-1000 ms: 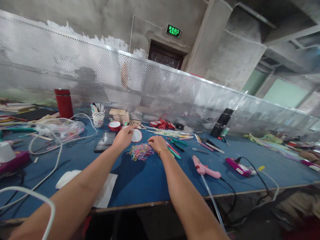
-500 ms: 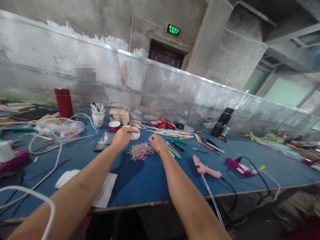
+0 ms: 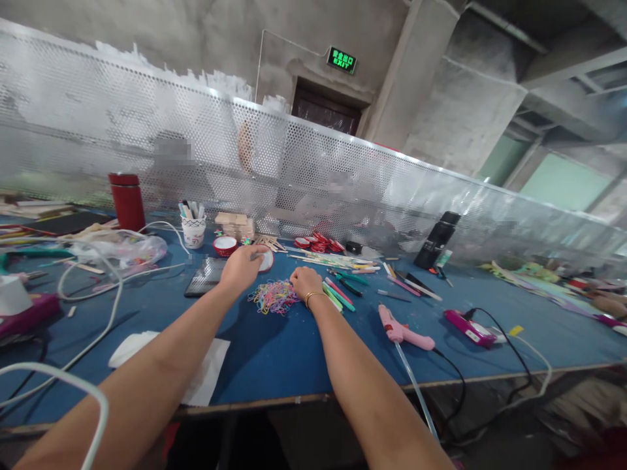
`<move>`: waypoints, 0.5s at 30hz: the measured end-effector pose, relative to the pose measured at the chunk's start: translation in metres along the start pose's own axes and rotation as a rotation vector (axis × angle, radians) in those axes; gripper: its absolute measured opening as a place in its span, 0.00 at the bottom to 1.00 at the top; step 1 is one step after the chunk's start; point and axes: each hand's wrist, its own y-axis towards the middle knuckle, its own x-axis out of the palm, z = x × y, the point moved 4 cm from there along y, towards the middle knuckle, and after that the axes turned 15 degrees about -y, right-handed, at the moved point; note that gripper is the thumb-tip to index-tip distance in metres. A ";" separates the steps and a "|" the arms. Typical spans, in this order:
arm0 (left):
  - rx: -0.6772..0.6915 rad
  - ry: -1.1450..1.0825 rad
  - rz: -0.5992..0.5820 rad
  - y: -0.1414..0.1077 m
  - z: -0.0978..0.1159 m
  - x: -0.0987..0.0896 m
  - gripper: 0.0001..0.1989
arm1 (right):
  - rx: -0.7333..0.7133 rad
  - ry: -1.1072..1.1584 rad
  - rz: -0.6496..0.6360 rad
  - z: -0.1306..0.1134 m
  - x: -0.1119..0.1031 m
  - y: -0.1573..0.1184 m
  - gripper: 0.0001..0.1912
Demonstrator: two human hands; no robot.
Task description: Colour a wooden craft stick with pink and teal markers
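My left hand [image 3: 241,271] is closed, its thumb and fingers pressed together at the near edge of a small white round piece with a red rim [image 3: 266,260]. Whatever sits in that pinch is too small to make out. A tangled pile of coloured rubber bands [image 3: 274,297] lies on the blue table between my hands. My right hand [image 3: 306,282], with a gold bracelet at the wrist, is closed at the pile's right edge, and its fingertips are hidden. Behind my left hand stands a red cup with a white top [image 3: 225,245].
Markers [image 3: 340,295], pliers [image 3: 349,282] and a pink glue gun [image 3: 402,329] lie to the right. Red-and-white pieces [image 3: 319,243] are heaped at the back. A dark tablet-like panel [image 3: 203,277], pen cup [image 3: 192,232] and red flask [image 3: 127,202] stand left. White paper [image 3: 210,369] lies in front.
The index finger of my left hand, stretched across the white round piece before, is now drawn in with the fingers bunched. My right hand has shifted slightly left and down towards the rubber bands.
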 end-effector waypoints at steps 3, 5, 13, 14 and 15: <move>0.012 0.013 0.011 0.000 0.001 -0.001 0.17 | 0.013 0.012 0.025 0.000 -0.004 0.000 0.09; 0.026 0.009 0.004 0.000 0.000 0.000 0.16 | 0.022 0.069 0.073 0.000 -0.009 0.000 0.11; 0.039 -0.093 -0.130 -0.002 0.002 0.009 0.19 | -0.159 0.450 0.435 -0.028 -0.043 -0.024 0.05; 0.033 -0.093 -0.136 -0.002 0.003 0.009 0.20 | -0.184 0.455 0.455 -0.032 -0.046 -0.027 0.05; 0.029 -0.093 -0.146 -0.003 0.004 0.010 0.21 | -0.205 0.456 0.468 -0.036 -0.048 -0.030 0.05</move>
